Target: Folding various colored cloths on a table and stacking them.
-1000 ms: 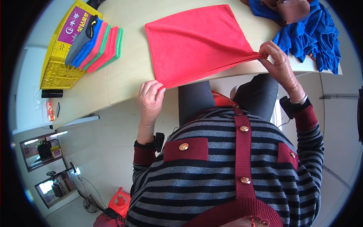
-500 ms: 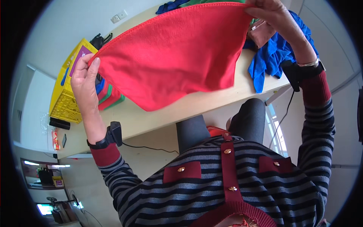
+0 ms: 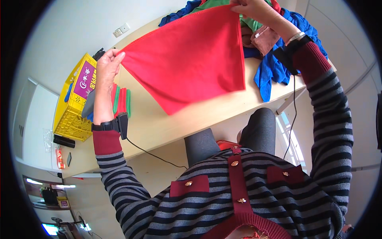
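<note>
A red cloth [image 3: 191, 59], probably a towel, hangs spread between my two hands above the table. My left hand [image 3: 108, 69] pinches one upper corner between thumb and fingers. At the far right, my right hand [image 3: 254, 11] grips the other upper corner. The cloth's lower edge hangs free and is slightly blurred. Just right of my left forearm stand several folded red and green cloths [image 3: 122, 100], partly hidden by the arm. Beneath and beyond my right hand lies a loose heap with a blue cloth [image 3: 270, 79], a brown cloth [image 3: 265, 40] and a green cloth [image 3: 248, 23].
A yellow plastic crate [image 3: 73, 123] stands at the table's left end. Near it lie a black case [image 3: 63, 141], a red-and-white packet [image 3: 59, 158] and a small dark flat object [image 3: 69, 159]. Cables run from both wrist straps. The pale wooden table's [image 3: 159, 129] front edge is above my knees.
Both hands have shifted: the right one leftward, the left one right and slightly upward. The red cloth's upper edge is straighter, and more of the folded stack and heap shows.
</note>
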{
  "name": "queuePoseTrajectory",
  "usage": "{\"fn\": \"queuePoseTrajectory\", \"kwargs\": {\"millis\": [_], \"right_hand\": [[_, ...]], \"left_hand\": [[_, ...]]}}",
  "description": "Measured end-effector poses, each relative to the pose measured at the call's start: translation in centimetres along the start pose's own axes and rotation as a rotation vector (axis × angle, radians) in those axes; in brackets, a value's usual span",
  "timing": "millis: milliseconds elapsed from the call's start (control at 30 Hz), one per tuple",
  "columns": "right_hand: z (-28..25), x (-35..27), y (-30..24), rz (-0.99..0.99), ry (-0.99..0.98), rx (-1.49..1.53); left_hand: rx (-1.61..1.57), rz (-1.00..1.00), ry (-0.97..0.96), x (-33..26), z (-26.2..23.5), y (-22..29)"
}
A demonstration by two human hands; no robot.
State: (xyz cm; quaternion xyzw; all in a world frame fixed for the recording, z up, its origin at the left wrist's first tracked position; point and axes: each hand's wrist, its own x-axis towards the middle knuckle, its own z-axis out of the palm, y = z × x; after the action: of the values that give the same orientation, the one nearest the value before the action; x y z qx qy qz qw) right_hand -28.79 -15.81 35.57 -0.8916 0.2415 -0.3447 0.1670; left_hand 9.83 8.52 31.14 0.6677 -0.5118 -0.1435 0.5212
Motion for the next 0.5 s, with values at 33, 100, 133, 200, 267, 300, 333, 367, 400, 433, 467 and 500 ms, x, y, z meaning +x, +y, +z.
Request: {"fn": "queuePoseTrajectory", "kwargs": {"millis": [33, 100, 133, 200, 267, 300, 333, 367, 400, 433, 467, 500], "right_hand": [[0.1, 0.0, -0.1, 0.008, 0.001, -0.002], [0.0, -0.2, -0.5, -0.029, -0.026, -0.078], [0.2, -0.4, -0.6, -0.05, -0.041, -0.115], [1.9, -2.9, 0.0, -0.113, 0.002, -0.117], [4.3, -6.2, 2.4, -0.258, 0.039, -0.064], [5.7, -8.0, 3.9, -0.333, 0.028, -0.005], [7.3, -10.1, 3.7, -0.294, -0.023, -0.009], [8.9, -12.2, 3.1, -0.262, -0.074, -0.007], [10.4, -14.4, 4.0, -0.261, -0.135, 0.01], [11.7, -16.4, 4.4, -0.259, -0.196, 0.031], [12.8, -18.3, 4.8, -0.242, -0.246, 0.043], [13.4, -19.6, 4.5, -0.23, -0.295, 0.055]], "left_hand": [[0.036, 0.034, 0.049, 0.0, 0.5, 0.5], [0.108, 0.105, 0.153, -0.4, 1.1, 1.2], [0.109, 0.104, 0.151, -1.0, 1.2, 0.6], [0.093, 0.2, 0.197, -3.5, 1.8, -1.7], [0.285, 0.25, 0.15, -6.7, 3.2, -4.8], [0.33, 0.264, 0.079, -8.2, 4.0, -6.7], [0.382, 0.263, 0.011, -10.6, 4.4, -8.6], [0.394, 0.211, -0.023, -13.3, 4.8, -10.4], [0.39, 0.173, -0.065, -15.1, 5.8, -11.9], [0.41, 0.11, -0.111, -16.9, 6.6, -12.4], [0.43, 0.048, -0.157, -18.1, 7.0, -12.7], [0.429, 0.041, -0.164, -19.0, 6.9, -12.8]]}}
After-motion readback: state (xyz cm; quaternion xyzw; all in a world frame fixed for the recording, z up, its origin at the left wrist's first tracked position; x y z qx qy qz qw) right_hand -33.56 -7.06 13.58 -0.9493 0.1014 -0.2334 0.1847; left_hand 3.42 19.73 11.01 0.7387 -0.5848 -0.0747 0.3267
